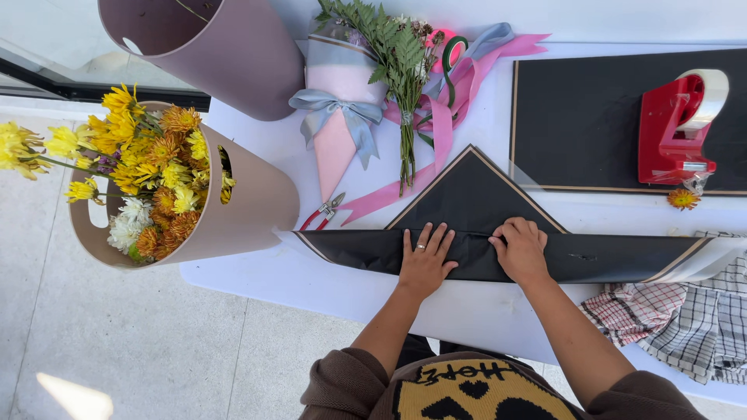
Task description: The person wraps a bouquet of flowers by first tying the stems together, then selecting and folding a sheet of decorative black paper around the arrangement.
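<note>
A sheet of black wrapping paper (467, 194) with a gold border lies folded on the white table (264, 280), a triangular point toward the back and a long folded strip across the front. My left hand (425, 260) rests flat on that strip, fingers spread, a ring on one finger. My right hand (520, 249) presses on the fold just to the right, fingers curled onto the crease.
A beige bucket (249, 210) of yellow, orange and white flowers stands at left, a mauve bucket (233, 54) behind it. A pink wrapped cone with grey bow (336, 117), greenery stems (401, 70), pink ribbon (443, 124), red pliers (320, 213), black paper stack (580, 117), red tape dispenser (675, 132), checked cloths (685, 319).
</note>
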